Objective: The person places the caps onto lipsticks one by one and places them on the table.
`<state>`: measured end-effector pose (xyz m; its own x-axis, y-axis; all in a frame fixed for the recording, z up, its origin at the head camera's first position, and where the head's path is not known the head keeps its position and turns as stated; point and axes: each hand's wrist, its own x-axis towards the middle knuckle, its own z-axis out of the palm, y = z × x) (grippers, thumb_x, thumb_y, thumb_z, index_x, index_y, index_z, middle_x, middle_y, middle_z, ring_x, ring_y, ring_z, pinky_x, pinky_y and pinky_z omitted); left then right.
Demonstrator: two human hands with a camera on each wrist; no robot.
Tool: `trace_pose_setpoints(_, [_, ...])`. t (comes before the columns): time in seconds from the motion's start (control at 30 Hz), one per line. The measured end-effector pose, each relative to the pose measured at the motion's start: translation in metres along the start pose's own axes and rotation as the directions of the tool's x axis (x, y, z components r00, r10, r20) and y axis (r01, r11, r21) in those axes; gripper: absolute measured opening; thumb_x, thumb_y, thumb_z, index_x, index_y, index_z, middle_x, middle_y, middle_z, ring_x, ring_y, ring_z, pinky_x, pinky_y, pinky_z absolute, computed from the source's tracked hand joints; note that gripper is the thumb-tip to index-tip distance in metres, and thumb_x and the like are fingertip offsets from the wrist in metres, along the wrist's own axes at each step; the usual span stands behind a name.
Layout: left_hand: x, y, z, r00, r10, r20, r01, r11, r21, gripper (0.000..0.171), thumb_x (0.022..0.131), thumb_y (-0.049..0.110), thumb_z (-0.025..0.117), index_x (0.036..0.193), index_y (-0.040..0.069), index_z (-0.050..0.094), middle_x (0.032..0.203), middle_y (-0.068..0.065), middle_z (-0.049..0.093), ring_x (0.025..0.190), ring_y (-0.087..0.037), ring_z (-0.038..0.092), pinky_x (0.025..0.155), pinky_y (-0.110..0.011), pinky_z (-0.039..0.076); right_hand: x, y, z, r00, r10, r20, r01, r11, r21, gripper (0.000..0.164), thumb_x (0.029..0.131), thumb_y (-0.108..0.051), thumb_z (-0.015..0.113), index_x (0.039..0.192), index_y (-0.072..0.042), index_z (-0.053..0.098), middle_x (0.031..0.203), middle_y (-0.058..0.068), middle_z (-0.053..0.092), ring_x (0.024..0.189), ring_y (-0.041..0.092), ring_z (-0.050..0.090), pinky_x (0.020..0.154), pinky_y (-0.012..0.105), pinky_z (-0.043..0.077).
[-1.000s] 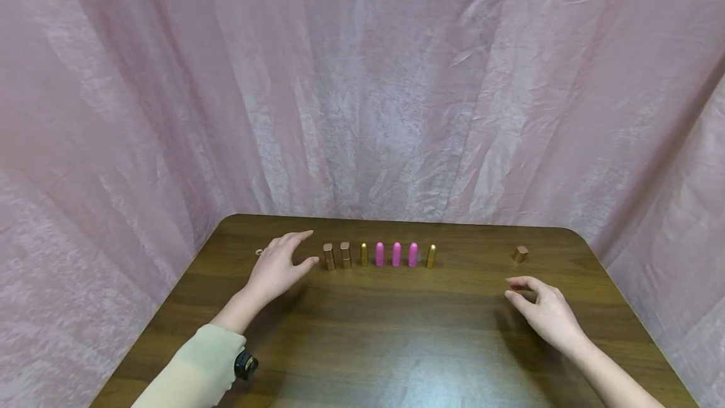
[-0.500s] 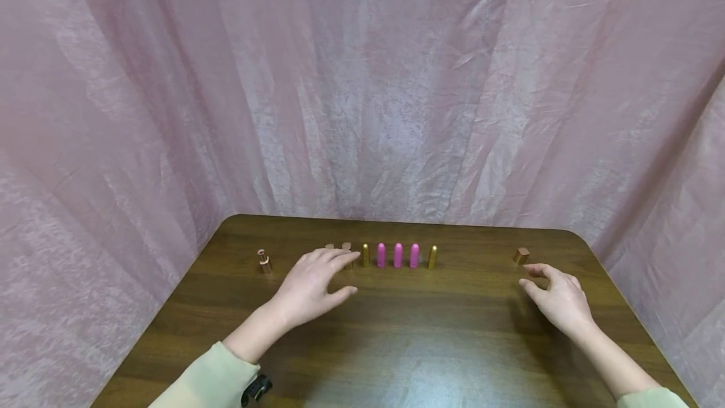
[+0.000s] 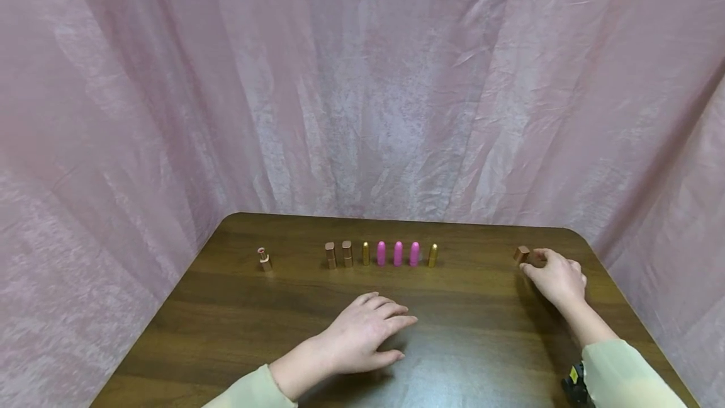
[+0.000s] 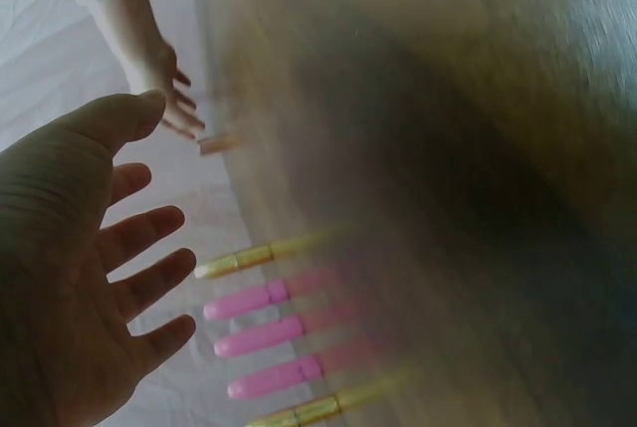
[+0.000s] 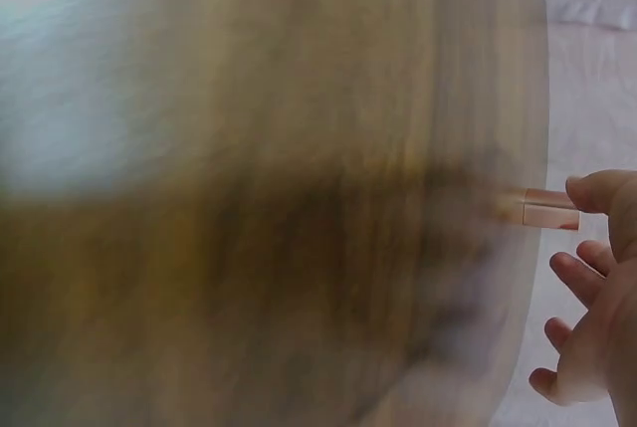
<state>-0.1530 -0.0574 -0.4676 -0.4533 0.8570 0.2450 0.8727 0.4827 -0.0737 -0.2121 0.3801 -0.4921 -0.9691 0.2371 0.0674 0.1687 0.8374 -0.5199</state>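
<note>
My left hand hovers over the front middle of the table, fingers spread and holding nothing. My right hand is beside a small copper-coloured lipstick cap at the right. Its thumb and forefinger reach to the cap, apart from each other; in the right wrist view the thumb tip is right at the top of the cap. An uncapped copper-coloured lipstick stands alone on the left. Between them runs a row of two copper-coloured lipsticks, a gold one, three pink ones and another gold one.
The brown wooden table has rounded far corners. Pink curtains hang behind it and along both sides. A black wrist device shows at the right sleeve.
My left hand has moved from the left lipsticks rightward and towards the front, uncovering the uncapped lipstick. My right hand has moved forward, up to the lipstick cap.
</note>
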Motion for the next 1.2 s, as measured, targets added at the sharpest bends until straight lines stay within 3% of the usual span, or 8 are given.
trace_pose_setpoints(0.13, [0.003,0.007,0.006,0.999,0.011,0.047,-0.011,1.0,0.007,0.059,0.092,0.055,0.068,0.144,0.026,0.059,0.138,0.006,0.061,0.129,-0.016,0.053,0.112,-0.046,0.039,0.01,-0.001,0.002,0.998,0.062,0.028,-0.062,0.998,-0.003,0.069,0.097,-0.046,0.065,0.143,0.002,0.05,0.143,0.03,0.051,0.121,0.064,0.032,0.093,0.072,0.026])
trace_pose_setpoints(0.4, [0.003,0.011,0.011,0.998,0.0,0.058,0.001,1.0,-0.009,0.058,0.092,0.053,0.069,0.143,0.026,0.059,0.137,0.007,0.061,0.127,-0.016,0.055,0.11,-0.046,0.041,0.023,-0.001,0.008,0.991,0.128,0.05,-0.129,0.991,0.022,0.069,0.096,-0.05,0.063,0.143,0.0,0.052,0.141,0.029,0.053,0.121,0.064,0.033,0.096,0.072,0.024])
trace_pose_setpoints(0.8, [-0.001,0.009,0.016,0.998,-0.023,0.06,0.027,0.998,-0.062,0.057,0.094,0.052,0.069,0.143,0.024,0.059,0.136,0.007,0.062,0.126,-0.014,0.055,0.109,-0.044,0.042,0.027,-0.002,0.015,0.99,0.142,0.018,-0.143,0.988,0.067,0.055,0.099,-0.043,0.062,0.134,-0.001,0.06,0.135,0.027,0.059,0.12,0.063,0.036,0.096,0.072,0.025])
trace_pose_setpoints(1.03, [-0.005,0.006,0.018,0.998,-0.038,0.049,0.041,0.997,-0.069,0.057,0.094,0.052,0.068,0.143,0.025,0.059,0.136,0.009,0.061,0.126,-0.013,0.055,0.11,-0.043,0.041,0.021,-0.006,0.011,0.99,0.137,-0.044,-0.128,0.977,0.173,0.045,0.101,-0.04,0.061,0.128,-0.005,0.067,0.132,0.02,0.064,0.125,0.055,0.039,0.099,0.07,0.027])
trace_pose_setpoints(1.13, [-0.005,0.005,0.018,0.998,-0.046,0.04,0.049,0.996,-0.076,0.057,0.094,0.052,0.068,0.142,0.025,0.059,0.136,0.009,0.061,0.127,-0.013,0.055,0.11,-0.043,0.041,0.014,-0.009,0.008,0.99,0.135,-0.052,-0.118,0.962,0.247,0.048,0.1,-0.041,0.061,0.132,-0.005,0.065,0.132,0.02,0.065,0.123,0.046,0.048,0.098,0.058,0.037])
trace_pose_setpoints(1.2, [-0.005,0.003,0.018,0.998,-0.049,0.033,0.052,0.995,-0.082,0.057,0.093,0.052,0.069,0.142,0.024,0.06,0.136,0.009,0.061,0.127,-0.013,0.055,0.109,-0.044,0.042,0.008,-0.012,0.008,0.987,0.153,-0.054,-0.128,0.938,0.321,0.052,0.1,-0.042,0.064,0.134,-0.003,0.063,0.13,0.017,0.066,0.115,0.032,0.056,0.094,0.041,0.045])
